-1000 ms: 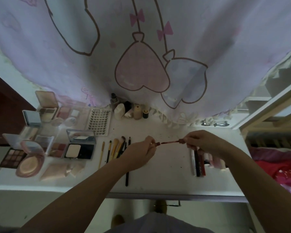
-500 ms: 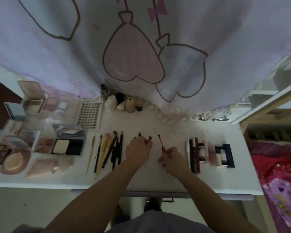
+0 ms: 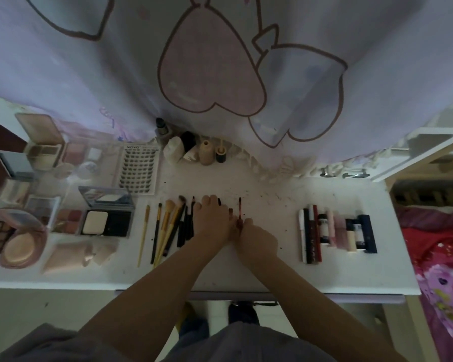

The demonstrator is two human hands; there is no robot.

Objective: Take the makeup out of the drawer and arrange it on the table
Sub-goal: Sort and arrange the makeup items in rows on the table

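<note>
White table (image 3: 272, 270) — right hand (image 3: 256, 237) holds red wand (image 3: 239, 210) upright.

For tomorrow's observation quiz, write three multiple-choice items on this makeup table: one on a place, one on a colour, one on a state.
1. Where does the lash tray lie?
A. behind the brushes
B. right of the tubes
C. on the floor
2. What colour is the wand?
A. green
B. dark red
C. white
3. How is the compact?
A. lid closed
B. upside down
C. lid open
Answers: 1 A, it sits nearer the curtain; 2 B, reddish stem by the right hand; 3 C, its pan shows.
</note>
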